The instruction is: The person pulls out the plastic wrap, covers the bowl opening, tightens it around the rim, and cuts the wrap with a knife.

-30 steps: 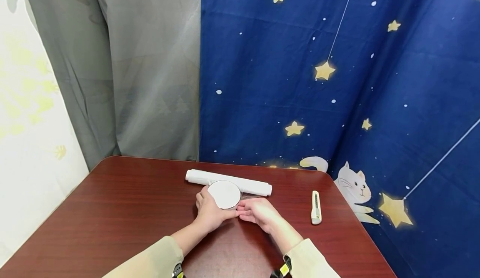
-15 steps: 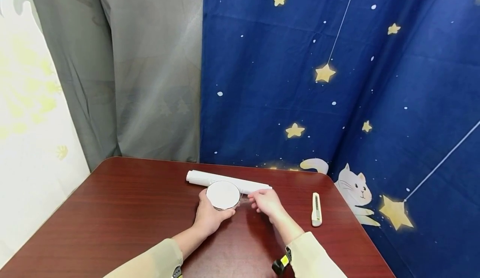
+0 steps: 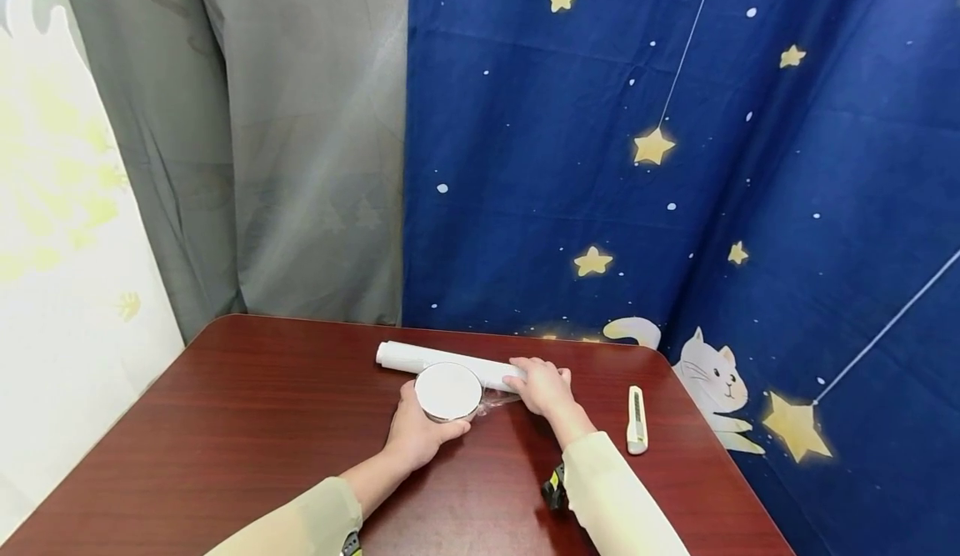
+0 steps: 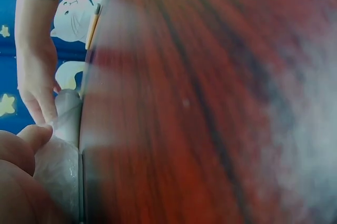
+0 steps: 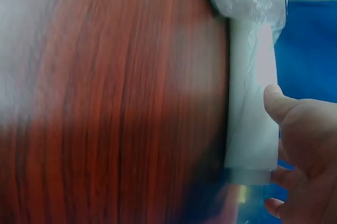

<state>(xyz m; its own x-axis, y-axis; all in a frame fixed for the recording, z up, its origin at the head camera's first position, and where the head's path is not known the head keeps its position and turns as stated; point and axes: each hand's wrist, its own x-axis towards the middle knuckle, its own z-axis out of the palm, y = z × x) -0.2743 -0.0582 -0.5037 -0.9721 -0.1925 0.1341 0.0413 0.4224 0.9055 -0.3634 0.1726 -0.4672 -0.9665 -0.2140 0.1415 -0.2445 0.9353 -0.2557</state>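
A round white-topped container with a thin dark rim stands near the middle of the table. Clear film clings to its side, and a crumpled strip of film stretches from its right. My left hand grips the container from the left and front, thumb along the near side. Just behind lies a white cling film roll, partly hidden by the container. At the roll's right end, my right hand holds it, with the thumb on the near side and the other fingers behind.
A white utility knife lies at the right of the dark red wooden table. Behind the table hang a grey curtain and a blue curtain with stars and a cat.
My right hand has left the container's front, passed along the film strip, and moved right and back onto the roll's end. My left hand has kept its grip.
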